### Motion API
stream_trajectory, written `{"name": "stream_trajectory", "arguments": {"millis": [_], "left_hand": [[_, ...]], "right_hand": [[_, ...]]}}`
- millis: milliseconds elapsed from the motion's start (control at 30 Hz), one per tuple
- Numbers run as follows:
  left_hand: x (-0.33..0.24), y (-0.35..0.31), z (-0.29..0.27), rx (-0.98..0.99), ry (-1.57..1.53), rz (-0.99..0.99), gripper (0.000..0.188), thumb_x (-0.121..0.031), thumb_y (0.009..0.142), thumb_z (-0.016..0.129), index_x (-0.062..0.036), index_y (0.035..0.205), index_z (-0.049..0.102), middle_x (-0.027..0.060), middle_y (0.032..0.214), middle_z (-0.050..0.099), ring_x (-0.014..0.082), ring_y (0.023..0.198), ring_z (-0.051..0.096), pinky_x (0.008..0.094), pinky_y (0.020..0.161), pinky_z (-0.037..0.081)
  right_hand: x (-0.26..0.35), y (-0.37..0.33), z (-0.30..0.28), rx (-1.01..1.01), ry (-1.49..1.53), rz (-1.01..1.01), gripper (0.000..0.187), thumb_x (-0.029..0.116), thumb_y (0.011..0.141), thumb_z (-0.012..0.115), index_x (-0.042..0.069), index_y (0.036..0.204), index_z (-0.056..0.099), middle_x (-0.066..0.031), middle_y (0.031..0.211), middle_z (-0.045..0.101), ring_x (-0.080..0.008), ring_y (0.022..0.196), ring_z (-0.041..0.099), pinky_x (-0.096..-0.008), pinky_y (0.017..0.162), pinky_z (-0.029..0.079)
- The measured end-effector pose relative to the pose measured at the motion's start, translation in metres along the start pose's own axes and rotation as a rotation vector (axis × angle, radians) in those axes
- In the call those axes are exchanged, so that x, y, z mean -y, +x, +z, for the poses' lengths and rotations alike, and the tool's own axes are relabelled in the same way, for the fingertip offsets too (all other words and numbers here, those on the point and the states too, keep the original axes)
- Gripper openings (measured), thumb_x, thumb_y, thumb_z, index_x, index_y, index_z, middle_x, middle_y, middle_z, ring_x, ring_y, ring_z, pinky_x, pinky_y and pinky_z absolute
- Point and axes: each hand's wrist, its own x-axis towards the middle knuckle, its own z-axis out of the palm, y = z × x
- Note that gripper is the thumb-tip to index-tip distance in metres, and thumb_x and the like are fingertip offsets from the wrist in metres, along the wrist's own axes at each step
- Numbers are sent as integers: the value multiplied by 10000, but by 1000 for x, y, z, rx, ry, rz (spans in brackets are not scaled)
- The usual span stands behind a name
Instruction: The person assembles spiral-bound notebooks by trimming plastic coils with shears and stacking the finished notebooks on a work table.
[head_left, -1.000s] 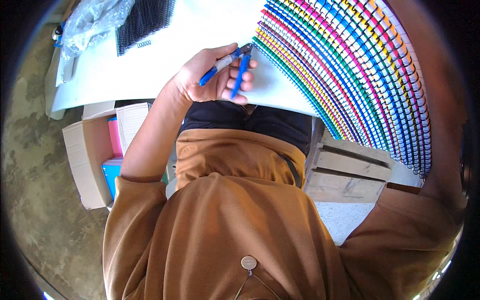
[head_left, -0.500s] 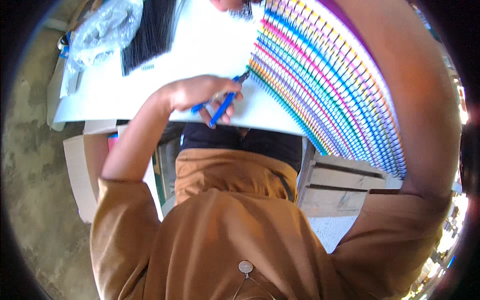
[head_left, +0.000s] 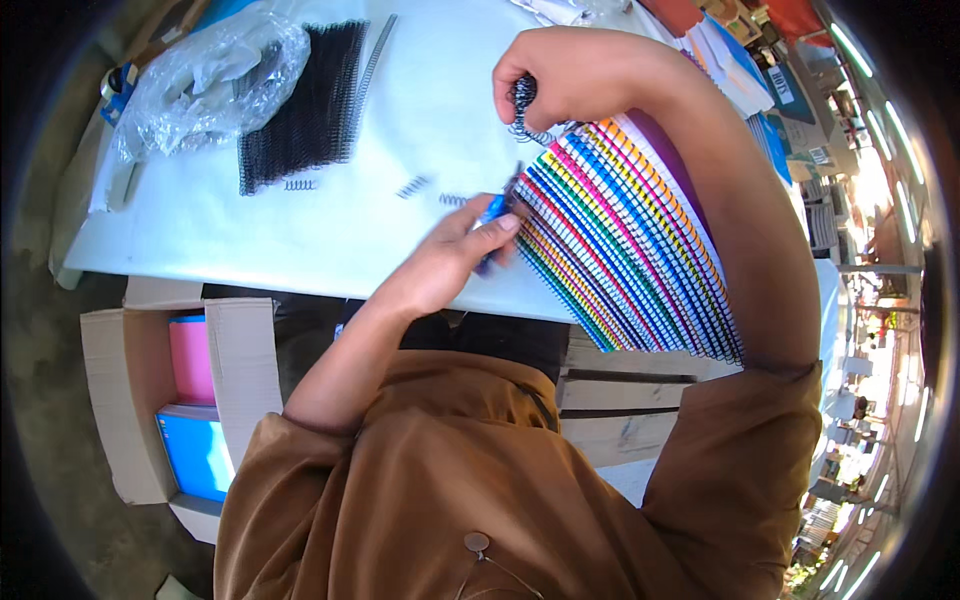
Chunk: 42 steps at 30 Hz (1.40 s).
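My left hand (head_left: 450, 255) is closed around blue-handled cutting pliers (head_left: 494, 208), whose dark jaws point at the near-left ends of a fanned row of spiral-bound notebooks (head_left: 640, 240). Brightly coloured edges and dark wire coils show along that row. At its far end, my right hand (head_left: 580, 78) is curled over a bunched black spiral coil (head_left: 523, 95), and a strand of it hangs down toward the notebooks. A short cut piece of coil (head_left: 455, 199) lies on the white tabletop (head_left: 400, 250) beside my left hand.
To the far left, a pile of black binding coils (head_left: 310, 110) lies against a clear plastic bag (head_left: 210, 80). An open cardboard box (head_left: 245, 360) with pink and blue notebooks stands below the table's left edge. Stacked books (head_left: 730, 70) sit at the far right.
My right hand, mostly beyond the top edge before, now shows with the coil bunched in it. My left hand has moved right with the pliers. The whole view has shifted.
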Motion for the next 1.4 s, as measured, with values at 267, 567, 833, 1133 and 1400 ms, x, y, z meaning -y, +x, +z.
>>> {"name": "stream_trajectory", "arguments": {"millis": [267,567,833,1133,1400], "left_hand": [[43,3,-78,-795,1396,284,417,-307,767,694,-150,1137,583,82,1043,580,269,994,536,435,851,372],[12,-6,-133,-683,1555,190,230,-136,795,625,-126,1023,655,59,955,582,249,931,574,399,776,450],[16,-26,-149,-637,1499,416,162,-130,817,593,-114,971,640,49,937,587,244,932,552,393,802,436],[41,-57,-157,-687,1383,456,162,-32,805,579,-58,959,621,119,943,565,307,915,539,392,804,438],[28,-12,-88,-408,1043,601,290,-4,743,662,-6,1030,618,157,983,547,323,958,537,386,847,450]], "right_hand": [[14,6,-7,72,5,32,181,16,729,670,39,908,656,-97,863,643,-185,805,613,-300,739,480],[16,-3,-11,-56,36,-123,192,-42,724,636,8,909,632,-72,842,632,-146,778,605,-272,735,483],[32,-4,-27,-159,63,-227,131,-20,749,615,11,877,621,-67,805,614,-148,788,601,-285,724,477],[93,54,20,-180,-255,0,177,-39,712,580,17,862,655,-167,868,662,-306,784,647,-369,665,510],[33,103,100,61,-261,383,280,54,795,569,60,1056,668,-135,1125,632,-291,1004,632,-394,771,537]]}}
